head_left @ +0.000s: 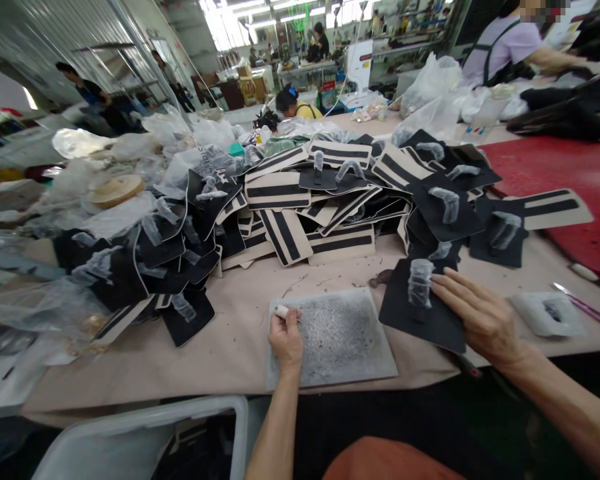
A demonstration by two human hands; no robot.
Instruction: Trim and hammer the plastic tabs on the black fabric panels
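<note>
My left hand (pixel 287 340) is closed over the left part of a grey flat board (pixel 350 333) with dark specks. A small white rounded piece (pixel 281 311) shows at its fingertips. My right hand (pixel 480 317) grips the right edge of a black panel (pixel 397 300), fingers on top and thumb hidden. A handle wrapped in clear plastic (pixel 421 283) stands out from that panel. The panel is just right of the board, near the pile. Behind both hands lies a heap of similar black panels (pixel 443 223), some showing beige backs with black strips (pixel 285 237).
A white bin (pixel 150 427) with dark pieces stands below the table's front edge. To the right are a white packet (pixel 547 313), a pink-handled tool (pixel 587 307) and a red mat (pixel 555 173). Plastic bags (pixel 130 153) crowd the left. Other people work beyond.
</note>
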